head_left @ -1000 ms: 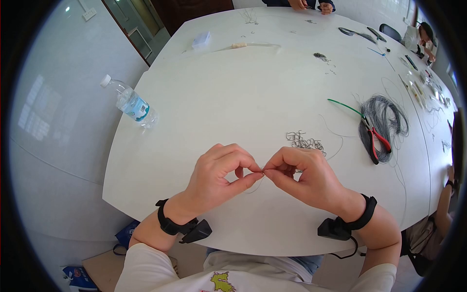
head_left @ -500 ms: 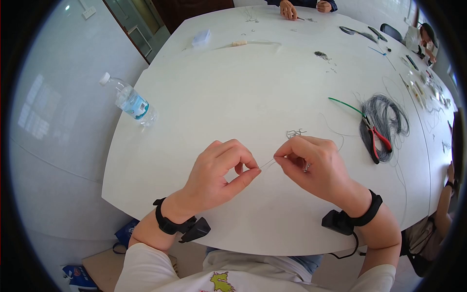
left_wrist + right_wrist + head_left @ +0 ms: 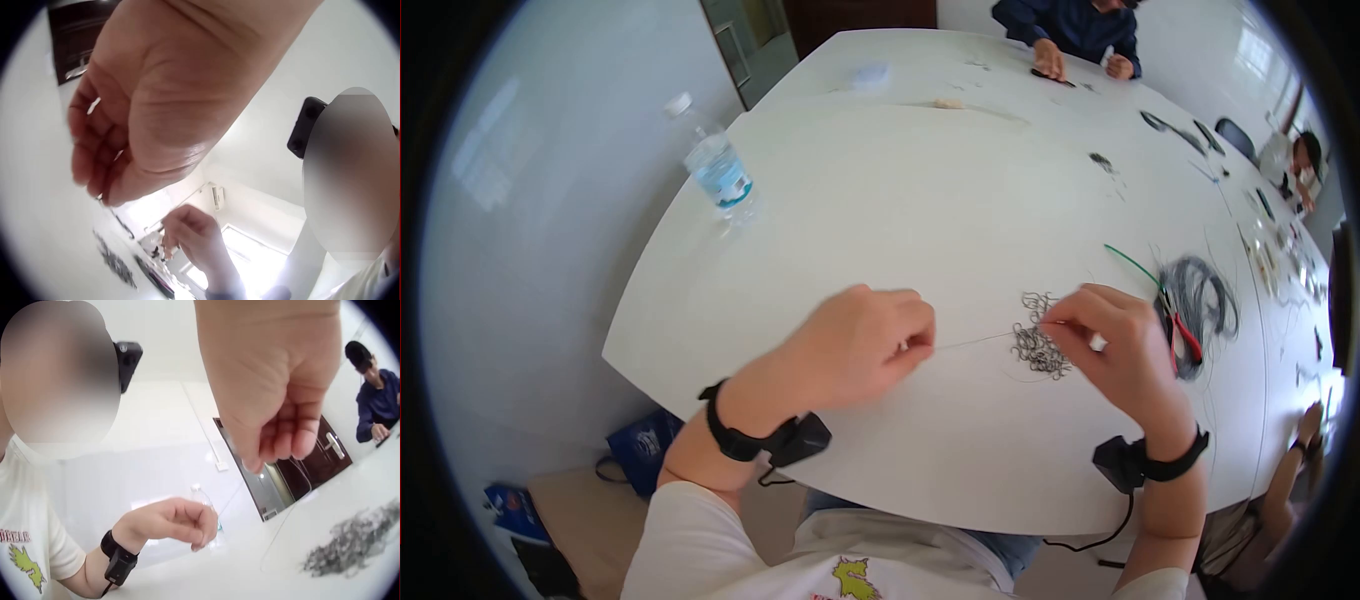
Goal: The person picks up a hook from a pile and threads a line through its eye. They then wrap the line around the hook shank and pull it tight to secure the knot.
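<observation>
A thin line (image 3: 975, 343) runs between the two hands over the white table. Its left end is pinched between thumb and forefinger of the left hand (image 3: 862, 345). At the other end, the right hand (image 3: 1122, 345) pinches the line beside a heap of small metal hooks (image 3: 1038, 350). In the right wrist view, the curled fingers of the right hand (image 3: 275, 394) hold the thin line, part of which loops down towards the table. The left wrist view shows the left hand (image 3: 156, 100) with fingertips and thumb together; what lies between them is too small to tell.
A water bottle (image 3: 722, 172) stands at the left edge of the table (image 3: 840, 200). Right of the right hand lie red-handled pliers (image 3: 1185, 345) and a coil of grey line (image 3: 1200, 300). Another person (image 3: 1080, 30) sits across the table.
The hands have moved apart, the right one going rightward, and a longer stretch of line shows between them. The head view has shifted, and the hook heap is more exposed.
</observation>
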